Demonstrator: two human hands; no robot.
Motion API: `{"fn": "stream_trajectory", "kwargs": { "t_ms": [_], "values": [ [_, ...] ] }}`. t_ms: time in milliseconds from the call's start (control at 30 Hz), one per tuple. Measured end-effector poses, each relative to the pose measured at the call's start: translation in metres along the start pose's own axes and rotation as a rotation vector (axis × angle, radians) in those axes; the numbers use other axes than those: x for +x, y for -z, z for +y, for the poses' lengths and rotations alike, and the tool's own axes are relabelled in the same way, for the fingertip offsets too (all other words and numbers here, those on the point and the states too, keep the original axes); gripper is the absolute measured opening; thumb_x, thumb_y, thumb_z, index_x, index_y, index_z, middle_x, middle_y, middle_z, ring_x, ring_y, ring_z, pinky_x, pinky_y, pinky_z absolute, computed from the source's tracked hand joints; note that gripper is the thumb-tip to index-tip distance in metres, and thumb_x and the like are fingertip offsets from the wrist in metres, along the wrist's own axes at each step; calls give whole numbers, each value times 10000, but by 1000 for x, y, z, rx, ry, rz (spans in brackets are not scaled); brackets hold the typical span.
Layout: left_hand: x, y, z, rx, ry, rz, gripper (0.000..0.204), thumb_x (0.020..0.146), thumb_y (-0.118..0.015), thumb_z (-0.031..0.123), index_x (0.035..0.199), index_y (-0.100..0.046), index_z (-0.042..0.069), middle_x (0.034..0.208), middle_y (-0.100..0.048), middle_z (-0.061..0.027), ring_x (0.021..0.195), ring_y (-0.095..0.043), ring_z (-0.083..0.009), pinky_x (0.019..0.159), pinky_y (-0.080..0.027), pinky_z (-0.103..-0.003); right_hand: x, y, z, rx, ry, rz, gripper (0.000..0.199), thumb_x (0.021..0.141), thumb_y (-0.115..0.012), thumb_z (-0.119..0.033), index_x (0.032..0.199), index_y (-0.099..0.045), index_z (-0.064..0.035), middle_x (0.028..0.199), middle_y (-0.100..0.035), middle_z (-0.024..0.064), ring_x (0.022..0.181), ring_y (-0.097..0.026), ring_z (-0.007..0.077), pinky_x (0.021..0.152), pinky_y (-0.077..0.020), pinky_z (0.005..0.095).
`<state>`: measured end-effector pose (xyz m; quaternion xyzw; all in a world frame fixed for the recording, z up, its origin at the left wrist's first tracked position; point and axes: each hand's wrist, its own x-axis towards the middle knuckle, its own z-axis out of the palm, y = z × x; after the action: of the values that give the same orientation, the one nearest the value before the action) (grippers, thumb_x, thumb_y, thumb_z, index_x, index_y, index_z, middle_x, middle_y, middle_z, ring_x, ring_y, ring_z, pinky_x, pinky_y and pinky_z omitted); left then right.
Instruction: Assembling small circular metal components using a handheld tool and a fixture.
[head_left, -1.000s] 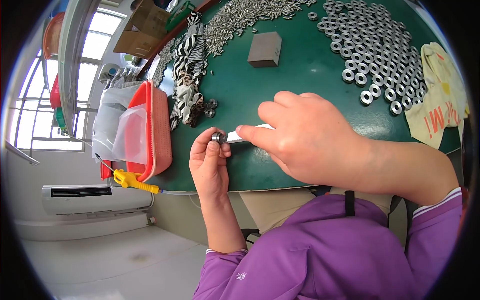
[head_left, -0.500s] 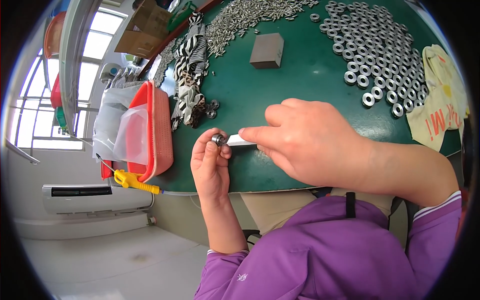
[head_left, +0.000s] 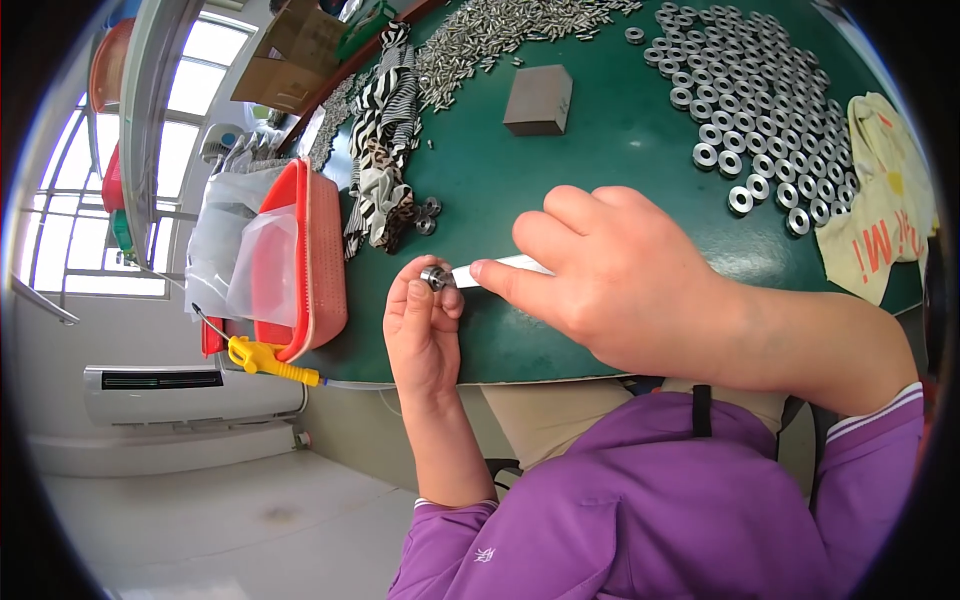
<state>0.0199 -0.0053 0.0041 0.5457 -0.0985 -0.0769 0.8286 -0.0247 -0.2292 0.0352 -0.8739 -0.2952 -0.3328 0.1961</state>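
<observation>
Between the thumb and fingers of my left hand (head_left: 424, 345) is a small shiny metal ring (head_left: 433, 277), held up over the near part of the table. My right hand (head_left: 625, 285) grips a flat, pale blade-like strip (head_left: 522, 264), its index finger stretched along it. The strip's tip meets the ring's right side or lies just beside it; exact contact is hidden by the left fingertips. Two or so similar rings (head_left: 427, 212) lie by a crumpled patterned cloth (head_left: 382, 150), beyond my left hand.
A grey block (head_left: 538, 98) rests mid-table. Many metal rings (head_left: 770, 130) stand at the far right beside a yellow cloth (head_left: 870, 220). Small metal pins (head_left: 490, 40) are heaped at the back. At left are a red basket (head_left: 325, 255) and a yellow air gun (head_left: 265, 358).
The strip has tilted, its outer end now showing above my right index finger. My right hand has turned and shifted slightly left. My left hand keeps its hold on the ring.
</observation>
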Motion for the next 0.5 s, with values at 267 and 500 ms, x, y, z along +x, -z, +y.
{"fn": "stream_trajectory", "kwargs": {
  "t_ms": [267, 500],
  "values": [
    [-1, -2, 1, -6, -27, 36, 241, 906, -540, 111, 1112, -543, -13, 1016, -567, -112, 748, -517, -121, 663, -430, -221, -2, 5, 1, 89, -64, -64, 221, 742, -565, -130, 943, -637, -71, 728, -533, 25, 704, -536, 178, 550, -443, 286],
    [-1, -5, 1, 3, -43, 25, 240, 899, -542, 92, 1113, -546, -17, 1025, -564, -121, 753, -500, -130, 667, -428, -229, -3, 5, 1, 107, -98, -110, 276, 739, -562, -104, 1006, -619, -68, 680, -549, 54, 637, -574, 197, 534, -475, 298]
  ]
}}
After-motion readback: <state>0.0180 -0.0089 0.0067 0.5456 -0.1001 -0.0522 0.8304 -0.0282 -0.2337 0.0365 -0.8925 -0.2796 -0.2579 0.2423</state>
